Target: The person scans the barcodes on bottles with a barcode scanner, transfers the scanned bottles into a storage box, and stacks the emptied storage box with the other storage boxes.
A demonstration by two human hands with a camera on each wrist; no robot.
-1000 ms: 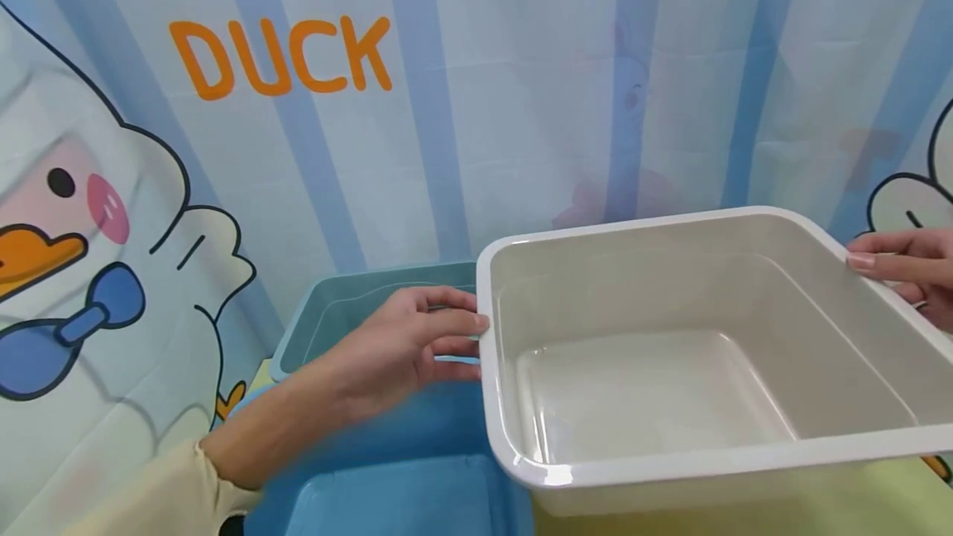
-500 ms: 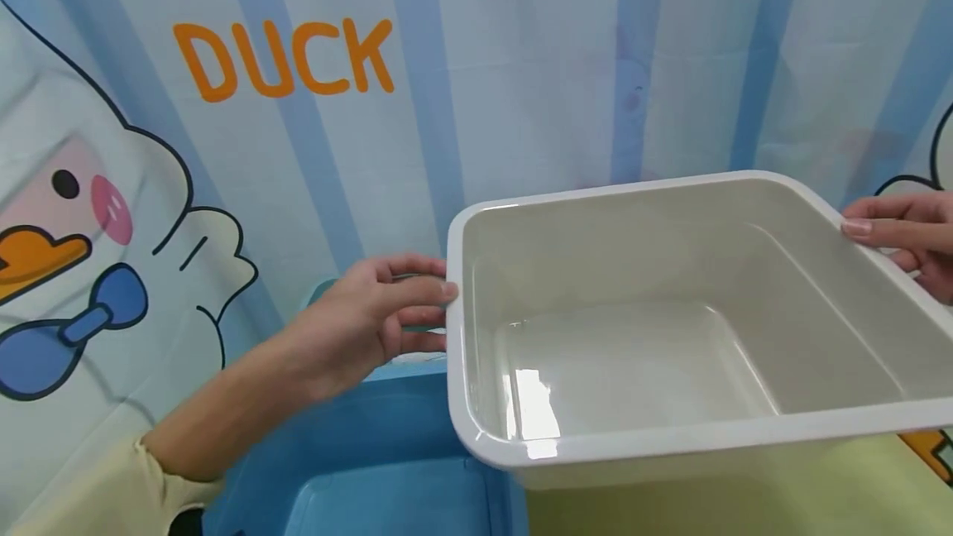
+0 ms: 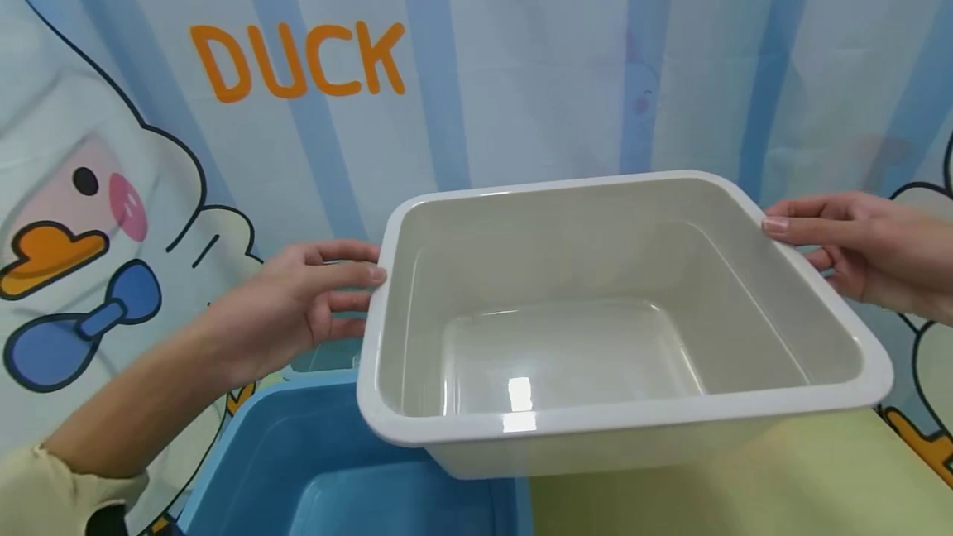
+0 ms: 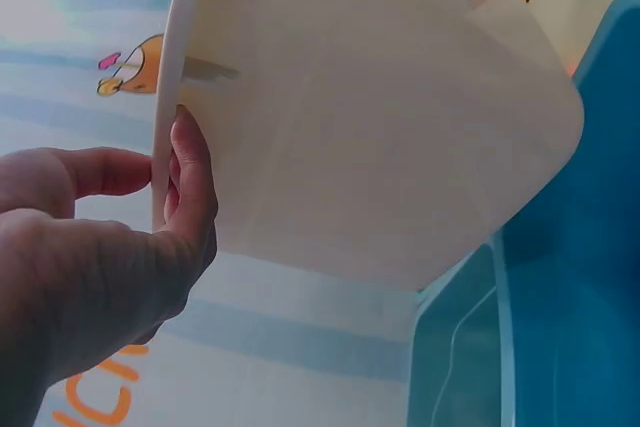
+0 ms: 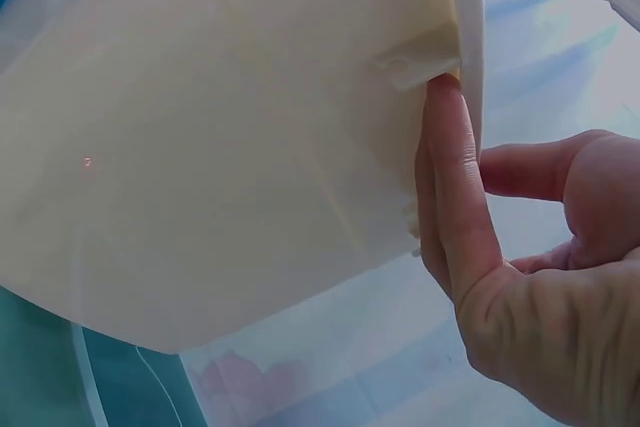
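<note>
A white rectangular plastic basin (image 3: 573,346) with rounded corners is held up in the head view, its inside bare. My left hand (image 3: 298,304) pinches the left rim, thumb on top and fingers below. On the opposite rim my right hand (image 3: 856,246) grips in the same way. In the left wrist view the left hand (image 4: 120,217) has its thumb outside the rim and fingers against the wall of the basin (image 4: 350,117). The right wrist view has the right hand (image 5: 520,247) with fingers behind the rim of the basin (image 5: 220,157).
A blue basin (image 3: 298,428) stands below on the left, partly covered by the white one. Behind it shows a teal container (image 3: 328,356). The tabletop (image 3: 789,470) is yellow-green. A striped duck-print curtain (image 3: 521,64) hangs behind.
The white basin has moved left and up in the head view, held by both hands throughout. More of its right side and of the right hand now shows.
</note>
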